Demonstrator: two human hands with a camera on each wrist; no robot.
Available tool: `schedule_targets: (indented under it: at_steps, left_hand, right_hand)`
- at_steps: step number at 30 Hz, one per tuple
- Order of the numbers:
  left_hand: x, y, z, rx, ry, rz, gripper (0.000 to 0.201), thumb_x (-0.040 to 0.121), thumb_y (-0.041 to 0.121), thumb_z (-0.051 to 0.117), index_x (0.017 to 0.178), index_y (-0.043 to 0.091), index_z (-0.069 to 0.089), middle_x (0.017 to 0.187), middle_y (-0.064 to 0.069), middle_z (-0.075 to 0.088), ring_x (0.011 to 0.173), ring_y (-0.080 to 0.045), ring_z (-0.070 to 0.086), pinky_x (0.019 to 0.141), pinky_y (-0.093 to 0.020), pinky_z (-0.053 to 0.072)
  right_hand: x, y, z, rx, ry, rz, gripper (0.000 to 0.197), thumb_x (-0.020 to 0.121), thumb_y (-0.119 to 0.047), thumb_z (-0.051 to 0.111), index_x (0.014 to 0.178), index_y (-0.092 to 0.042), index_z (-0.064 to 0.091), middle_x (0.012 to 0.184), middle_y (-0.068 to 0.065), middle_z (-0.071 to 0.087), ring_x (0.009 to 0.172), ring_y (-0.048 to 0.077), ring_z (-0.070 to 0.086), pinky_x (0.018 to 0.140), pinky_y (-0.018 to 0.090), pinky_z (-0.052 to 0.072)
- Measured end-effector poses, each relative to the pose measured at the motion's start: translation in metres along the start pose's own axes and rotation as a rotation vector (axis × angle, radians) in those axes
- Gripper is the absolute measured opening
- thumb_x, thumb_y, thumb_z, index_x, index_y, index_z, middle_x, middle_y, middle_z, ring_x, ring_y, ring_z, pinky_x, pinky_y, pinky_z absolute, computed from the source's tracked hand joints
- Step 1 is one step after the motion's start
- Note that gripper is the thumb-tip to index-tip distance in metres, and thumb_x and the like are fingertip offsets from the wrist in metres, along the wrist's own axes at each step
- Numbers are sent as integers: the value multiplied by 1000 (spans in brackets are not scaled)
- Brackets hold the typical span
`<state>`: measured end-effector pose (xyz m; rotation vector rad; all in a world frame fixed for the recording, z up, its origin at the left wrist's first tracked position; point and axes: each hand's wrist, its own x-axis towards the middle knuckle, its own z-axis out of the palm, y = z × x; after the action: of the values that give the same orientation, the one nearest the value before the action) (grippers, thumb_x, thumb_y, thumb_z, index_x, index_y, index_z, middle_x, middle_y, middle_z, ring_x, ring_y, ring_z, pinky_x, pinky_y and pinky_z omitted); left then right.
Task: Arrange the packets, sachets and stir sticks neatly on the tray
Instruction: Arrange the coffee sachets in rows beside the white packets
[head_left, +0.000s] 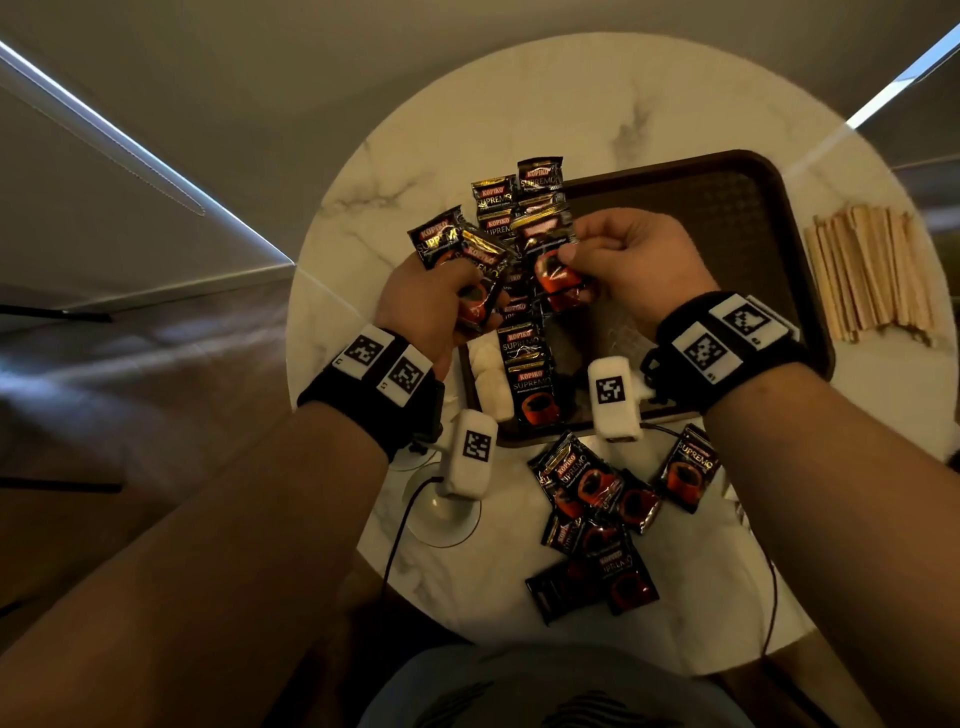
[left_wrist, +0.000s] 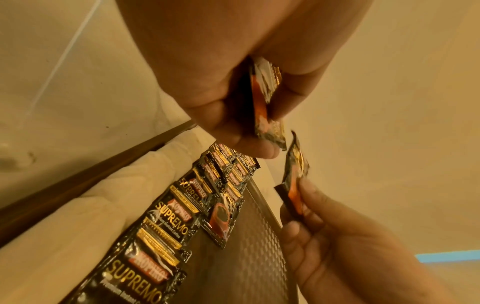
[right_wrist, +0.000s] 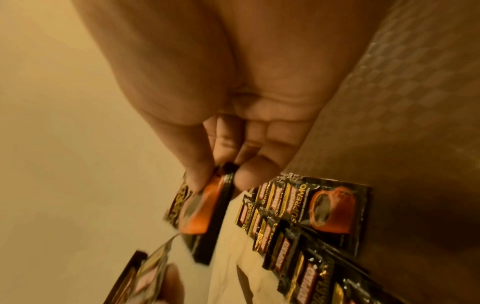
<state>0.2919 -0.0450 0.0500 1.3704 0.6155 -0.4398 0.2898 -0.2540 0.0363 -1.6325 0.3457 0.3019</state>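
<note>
Hands are hovering above the left part of the dark brown rectangular plastic tray (head_left: 753, 171), which is sitting on the round white marble-patterned table (head_left: 415, 130). The left hand (head_left: 431, 306) is gripping a small fan of black-and-red foil coffee packets (head_left: 457, 244), fingers curled round their lower ends. The right hand (head_left: 634, 260) is pinching a single black-and-red coffee packet (head_left: 553, 278) by its bottom edge between thumb and fingertips, just beside the fan.

On the tray, a row of overlapping black coffee packets (head_left: 527, 358) is running along the left side, with white paper sachets (head_left: 488, 374) lying between that row and the tray's left rim. A loose heap of black coffee packets (head_left: 597, 519) is waiting on the table near the body, and a bundle of pale wooden stir sticks (head_left: 872, 270) is lying off the tray to the right.

The step appears to be feeding held packets one at a time into the row. To do it well, the right hand should be laying its packet label-up, aligned with the row's edges and overlapping by the same margin as its neighbours, lowering it flat so the slippery foil is not nudging the placed ones askew. The left hand should be keeping the fan steady and clear of the row.
</note>
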Motion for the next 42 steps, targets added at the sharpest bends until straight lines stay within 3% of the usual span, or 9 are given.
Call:
schedule_targets:
  at_steps: [5,8,11,18,21,25,32,36,42]
  left_hand:
    - [5,-7,-10,-60,90,-8,19,94,-1,60,111,4,65,95,-19,74,78,-28,75,61,-35,60]
    - [8,-11,-15,-39,151,2,14,90,1,66,103,7,67,90,-14,72,77,-28,73,69,-41,63]
    - [9,-16,-20,-18,182,2,17,87,6,70,105,7,68,92,-12,73,83,-28,73,76,-46,64]
    - [11,-18,-23,-41,188,2,14,88,5,69,101,11,68,91,-9,73,83,-25,73,76,-44,64]
    - [12,-18,-24,-44,187,-2,12,88,4,70,97,12,68,87,-8,74,80,-24,74,78,-46,64]
    - [13,-20,-25,-34,180,0,11,88,6,70,94,15,68,84,-7,74,80,-24,74,80,-48,64]
    - [12,-26,-25,-28,170,-3,11,87,5,70,95,13,68,85,-9,73,80,-25,73,78,-46,63]
    - [13,-29,-26,-25,172,-12,11,86,6,71,94,14,68,81,-7,73,75,-23,73,74,-42,63]
    - [12,-31,-30,-17,149,-19,14,88,6,70,99,14,68,90,-10,74,82,-26,75,75,-43,63]
  right_hand:
    - [3,34,-16,-124,209,117,13,90,-12,79,86,-22,72,86,0,76,85,19,74,82,35,60]
    - [5,54,-15,-217,192,206,13,90,-13,77,85,-24,73,84,-1,74,82,18,71,79,34,59]
    - [5,64,-11,-278,158,264,10,91,-17,77,87,-25,73,84,-2,74,79,15,69,75,32,56]
    - [10,71,-1,-425,233,248,9,90,-25,79,86,-26,72,87,-4,75,82,14,71,79,36,60]
    - [12,70,3,-468,299,260,5,90,-28,78,89,-25,73,90,-5,75,85,15,71,81,38,60]
    - [10,68,6,-511,359,264,6,90,-29,77,91,-25,73,86,-9,71,84,12,68,70,29,52]
    - [9,64,9,-515,375,262,16,88,-32,77,101,-24,71,94,-6,72,86,14,67,62,25,46]
    - [9,60,12,-502,352,230,25,91,-33,74,115,-25,70,106,-7,71,94,13,67,67,24,46]
    - [7,56,17,-437,303,194,32,95,-28,69,127,-30,70,118,-11,71,101,10,66,78,24,48]
